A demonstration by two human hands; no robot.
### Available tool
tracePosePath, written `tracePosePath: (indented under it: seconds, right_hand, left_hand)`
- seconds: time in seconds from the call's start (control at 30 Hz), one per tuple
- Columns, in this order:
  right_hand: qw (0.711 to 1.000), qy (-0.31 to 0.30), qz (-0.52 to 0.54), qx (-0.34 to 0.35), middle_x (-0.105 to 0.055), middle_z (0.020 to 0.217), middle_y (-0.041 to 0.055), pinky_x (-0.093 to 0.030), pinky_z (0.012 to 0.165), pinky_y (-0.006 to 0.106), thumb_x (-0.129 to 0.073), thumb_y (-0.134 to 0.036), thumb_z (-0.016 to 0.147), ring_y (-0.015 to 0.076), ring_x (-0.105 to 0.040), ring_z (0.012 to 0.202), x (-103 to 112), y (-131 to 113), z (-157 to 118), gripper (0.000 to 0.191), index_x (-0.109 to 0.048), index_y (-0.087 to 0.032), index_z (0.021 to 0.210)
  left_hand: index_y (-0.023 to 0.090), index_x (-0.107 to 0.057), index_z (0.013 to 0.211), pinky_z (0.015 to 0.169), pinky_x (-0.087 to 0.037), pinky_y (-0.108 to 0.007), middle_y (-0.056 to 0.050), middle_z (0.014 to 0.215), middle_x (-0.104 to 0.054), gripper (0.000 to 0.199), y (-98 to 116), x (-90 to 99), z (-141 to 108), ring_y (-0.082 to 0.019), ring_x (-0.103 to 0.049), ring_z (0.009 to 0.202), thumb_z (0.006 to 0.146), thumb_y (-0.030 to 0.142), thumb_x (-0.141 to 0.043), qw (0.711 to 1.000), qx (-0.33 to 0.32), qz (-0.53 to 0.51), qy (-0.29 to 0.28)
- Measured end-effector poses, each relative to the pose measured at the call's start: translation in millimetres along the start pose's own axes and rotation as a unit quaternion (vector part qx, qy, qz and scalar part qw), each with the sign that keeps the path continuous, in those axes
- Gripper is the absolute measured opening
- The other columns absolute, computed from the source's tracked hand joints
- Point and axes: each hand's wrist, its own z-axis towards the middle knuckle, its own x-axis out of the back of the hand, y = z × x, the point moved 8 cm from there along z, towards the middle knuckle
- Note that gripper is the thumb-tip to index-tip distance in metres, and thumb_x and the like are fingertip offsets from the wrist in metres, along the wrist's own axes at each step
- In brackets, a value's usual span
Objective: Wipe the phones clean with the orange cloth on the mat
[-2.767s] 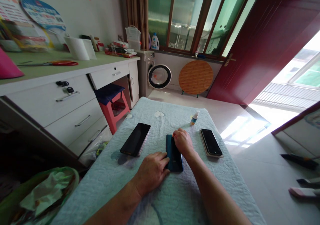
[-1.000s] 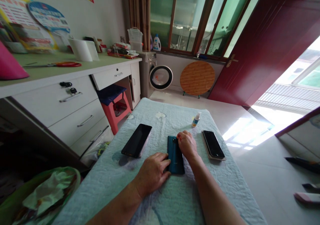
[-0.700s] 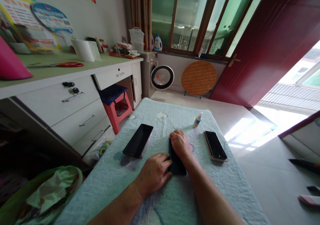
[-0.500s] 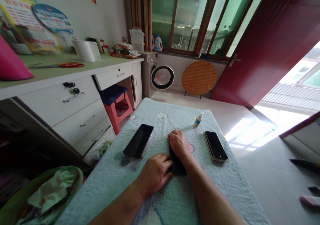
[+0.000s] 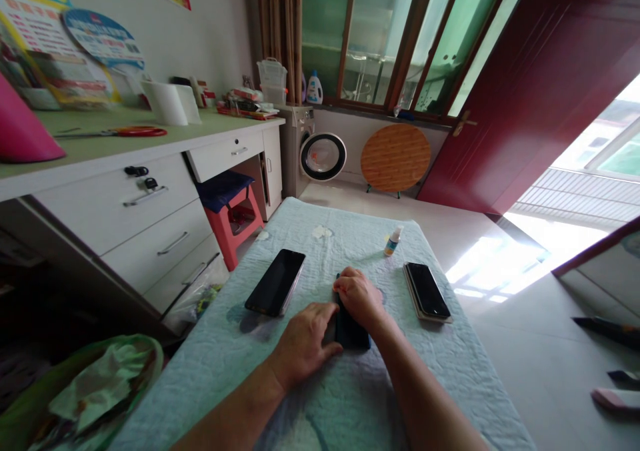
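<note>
A dark smartphone (image 5: pixel 353 331) lies flat on the pale blue quilted cloth (image 5: pixel 320 397), its upper part covered by my right hand (image 5: pixel 358 295). The right fingers are curled in and pressed together over it; whatever they pinch is hidden. At the phone's left edge rests my left hand (image 5: pixel 309 336), its thumb spread from the fingers with a gap between them. Left of my hands lies a larger black phone (image 5: pixel 276 283). Another black phone (image 5: pixel 428 291) lies to the right, on top of a light-coloured case or flat piece. A small white-capped spray bottle (image 5: pixel 393 242) stands beyond it.
Left of the cloth stands a bin (image 5: pixel 155 364) with crumpled tissue in it. A desk (image 5: pixel 165 217) with drawers runs along the left wall, a red stool (image 5: pixel 233 227) tucked at it. Beyond are a washing machine with its door (image 5: pixel 324 157) open and a round wooden tabletop (image 5: pixel 396 157).
My left hand has shifted slightly left, its fingers drawing back from the phone's top towards its left edge. My right hand is slightly lower over the phone. The camera view has moved a little.
</note>
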Motion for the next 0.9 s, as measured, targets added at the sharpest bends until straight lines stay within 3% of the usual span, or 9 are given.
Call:
tracePosePath:
  seconds: [0.2,0.3,0.43,0.63,0.77,0.9]
  right_hand:
    - [0.997,-0.062,-0.037,0.022,-0.062,0.088,0.0031,-0.034,0.065,0.023,-0.049,-0.02,0.091,0.0133,-0.054,0.078,0,-16,-15,0.025,-0.072,-0.021,0.081]
    - [0.991,-0.111,-0.035,0.059,-0.061,0.087,0.004,-0.035,0.066,0.023,-0.051,-0.016,0.087,0.0133,-0.055,0.079,-3,-25,-22,0.023,-0.072,-0.019,0.079]
    - [0.986,-0.142,-0.004,0.087,-0.061,0.087,0.0035,-0.036,0.067,0.021,-0.055,-0.013,0.083,0.0131,-0.056,0.082,-6,-30,-29,0.019,-0.072,-0.018,0.077]
    - [0.998,-0.039,-0.014,0.046,-0.06,0.085,0.0032,-0.035,0.069,0.022,-0.049,-0.017,0.09,0.0137,-0.053,0.079,-2,-16,-16,0.025,-0.07,-0.02,0.077]
    - [1.0,0.028,-0.01,-0.003,-0.061,0.093,0.0037,-0.036,0.069,0.022,-0.048,-0.022,0.093,0.0158,-0.052,0.088,-1,-1,-5,0.025,-0.07,-0.023,0.082]
    - [0.998,0.055,-0.012,-0.005,-0.061,0.101,0.0046,-0.036,0.072,0.023,-0.046,-0.022,0.095,0.0172,-0.05,0.095,-2,6,0,0.026,-0.069,-0.023,0.083]
  left_hand:
    - [0.024,-0.007,0.149,0.107,-0.037,-0.052,-0.016,0.143,-0.041,0.1,-5,-3.6,-3,-0.033,-0.043,0.129,0.077,0.042,-0.075,0.997,-0.064,-0.005,0.048]
    - [0.029,0.007,0.15,0.106,-0.038,-0.052,-0.016,0.147,-0.036,0.112,-7,-4.6,-3,-0.033,-0.04,0.132,0.076,0.034,-0.077,0.997,-0.058,-0.01,0.049]
    - [0.029,0.014,0.149,0.108,-0.036,-0.054,-0.016,0.148,-0.033,0.116,-6,-5.0,-3,-0.032,-0.037,0.135,0.076,0.027,-0.076,0.998,-0.053,-0.02,0.04]
    - [0.03,0.011,0.15,0.107,-0.036,-0.057,-0.017,0.153,-0.026,0.111,-7,-6.1,-4,-0.035,-0.032,0.138,0.079,0.033,-0.074,0.998,-0.052,-0.038,0.027]
    - [0.029,0.007,0.151,0.108,-0.036,-0.056,-0.016,0.152,-0.029,0.109,-5,-3.6,-3,-0.033,-0.034,0.137,0.077,0.022,-0.073,0.997,-0.045,-0.041,0.038]
    - [0.028,0.003,0.151,0.108,-0.036,-0.054,-0.014,0.149,-0.034,0.108,-1,-2.5,-2,-0.032,-0.036,0.136,0.075,0.017,-0.072,0.997,-0.053,-0.04,0.04]
